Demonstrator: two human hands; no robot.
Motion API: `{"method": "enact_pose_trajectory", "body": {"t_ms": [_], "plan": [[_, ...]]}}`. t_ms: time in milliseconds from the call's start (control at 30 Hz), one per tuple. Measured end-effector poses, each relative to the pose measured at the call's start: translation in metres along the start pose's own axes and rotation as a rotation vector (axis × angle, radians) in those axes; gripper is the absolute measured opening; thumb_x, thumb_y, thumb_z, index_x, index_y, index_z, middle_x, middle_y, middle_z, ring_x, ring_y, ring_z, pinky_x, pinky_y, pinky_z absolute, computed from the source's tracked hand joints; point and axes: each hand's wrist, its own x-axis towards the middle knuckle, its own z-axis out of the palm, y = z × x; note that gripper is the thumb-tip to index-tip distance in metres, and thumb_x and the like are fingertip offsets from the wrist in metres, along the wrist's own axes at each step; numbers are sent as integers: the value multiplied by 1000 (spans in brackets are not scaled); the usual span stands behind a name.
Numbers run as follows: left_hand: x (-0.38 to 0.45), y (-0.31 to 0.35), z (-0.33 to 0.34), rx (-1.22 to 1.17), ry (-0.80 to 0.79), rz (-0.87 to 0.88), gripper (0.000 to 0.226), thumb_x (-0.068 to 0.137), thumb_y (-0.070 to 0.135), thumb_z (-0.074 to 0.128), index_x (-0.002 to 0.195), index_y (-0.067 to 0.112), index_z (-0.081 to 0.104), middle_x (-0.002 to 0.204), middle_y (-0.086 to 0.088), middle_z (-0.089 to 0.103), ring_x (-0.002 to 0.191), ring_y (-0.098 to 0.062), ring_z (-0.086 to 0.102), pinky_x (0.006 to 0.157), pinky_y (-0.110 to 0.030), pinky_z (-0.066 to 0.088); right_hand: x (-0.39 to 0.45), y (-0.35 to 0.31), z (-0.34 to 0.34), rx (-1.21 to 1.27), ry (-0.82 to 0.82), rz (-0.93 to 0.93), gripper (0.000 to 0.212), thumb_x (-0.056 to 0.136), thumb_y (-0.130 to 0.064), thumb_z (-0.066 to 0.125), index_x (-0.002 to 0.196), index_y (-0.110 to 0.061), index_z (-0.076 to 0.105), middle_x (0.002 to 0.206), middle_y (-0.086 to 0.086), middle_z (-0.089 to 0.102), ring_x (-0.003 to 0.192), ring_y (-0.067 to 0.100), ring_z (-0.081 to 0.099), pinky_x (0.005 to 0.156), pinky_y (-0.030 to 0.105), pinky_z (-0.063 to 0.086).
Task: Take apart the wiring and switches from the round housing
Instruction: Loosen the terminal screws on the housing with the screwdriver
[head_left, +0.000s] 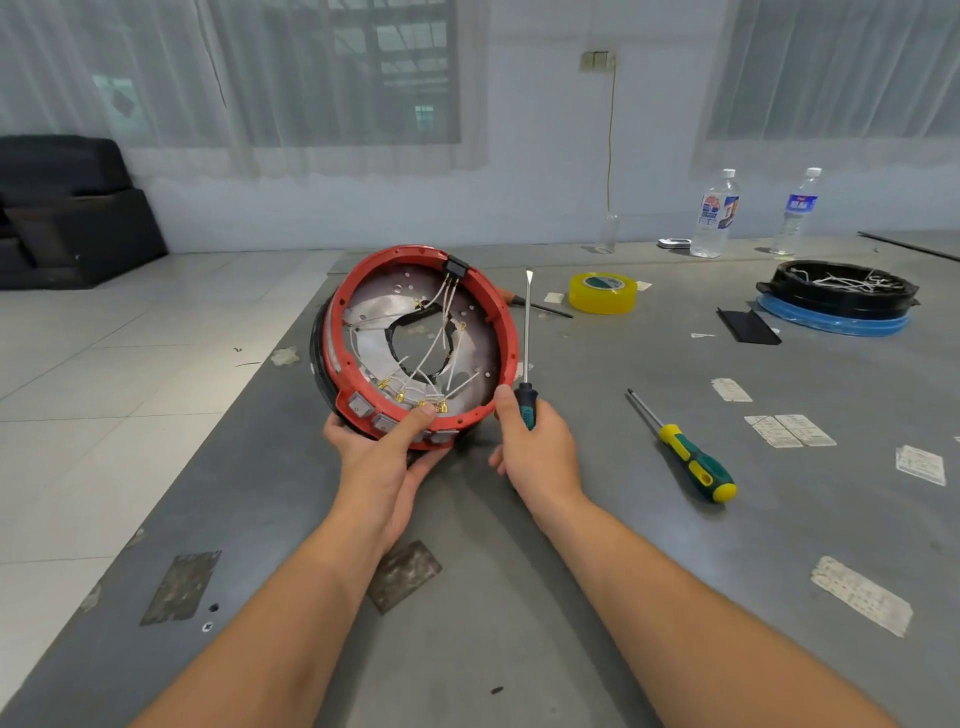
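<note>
Nearest the person, the left hand (382, 452) grips the round housing (415, 343) from below, tilting its open side toward them, thumb beside the switches (371, 410) and wires (431, 358). Just right of the housing, the right hand (535, 447) grips a flat screwdriver (527, 353), shaft upright, blade pointing away from the rim.

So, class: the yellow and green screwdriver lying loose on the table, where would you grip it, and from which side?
Grip the yellow and green screwdriver by its thick handle, coming from above with fingers across it. It lies flat on the table, handle end nearer the person, its thin shaft pointing away.
</note>
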Motion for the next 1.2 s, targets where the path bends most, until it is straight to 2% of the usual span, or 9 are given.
{"method": "enact_pose_trajectory", "body": {"t_ms": [167,267,433,600,767,933,1033,1133,1200], "plan": [[10,10,-17,-70,34,87,90,83,-7,80,143,37,30,143,-1,53,123,-29,66,81,-50,64,7,1,-28,117,-295,-17,18,105,-37,50,102,-20,47,75,7,71,43,20,54,40,26,40],[15,15,-24,-72,48,125,90,82,-7,82,139,41,32,142,0,54,123,-27,65,80,-47,64,9,4,-47,61,-446,-82,16,106,-30,51,104,-15,50,79,6,70,47,25,57,42,27,41],[17,16,-27,-19,26,151,82,81,-5,83,130,37,32,142,2,50,122,-22,65,80,-45,64,15,7,-71,-287,-466,-228,19,106,-33,49,110,-22,64,74,-10,61,54,15,57,51,32,49],[18,19,-36,143,-25,129,74,81,7,88,118,35,30,143,1,51,122,-23,68,89,-52,62,22,-1,-90,-666,-555,-375,30,102,-55,44,130,-63,39,80,-5,63,68,11,60,64,31,50],[16,19,-39,199,-37,154,74,77,3,89,108,35,30,140,-1,52,115,-15,72,89,-43,63,30,-5,-92,-753,-593,-412,28,103,-52,43,131,-56,44,82,-10,64,73,7,61,69,29,49],[18,19,-40,169,-25,172,74,78,-3,86,107,34,29,143,-3,51,120,-20,70,91,-46,63,32,-7,-100,-850,-641,-492,34,107,-43,40,139,-42,52,102,-27,60,77,-19,54,88,37,54],[20,19,-40,175,-28,176,72,81,-8,82,106,33,29,142,-5,51,119,-22,70,94,-49,61,29,-8,-104,-892,-680,-550,40,107,-43,41,146,-48,45,109,-29,56,100,-7,56,98,31,50],[18,18,-41,204,-47,198,71,82,-10,80,105,32,28,134,-3,54,107,-16,75,92,-45,62,26,-7,-106,-828,-725,-568,41,105,-43,46,142,-62,41,97,-30,64,97,-2,62,89,21,51],[17,18,-41,208,-52,202,73,81,-12,80,105,32,28,135,-7,55,111,-19,74,88,-39,63,25,-7,-106,-810,-734,-575,41,105,-42,48,140,-64,42,96,-37,61,95,-2,61,87,19,50]]}}
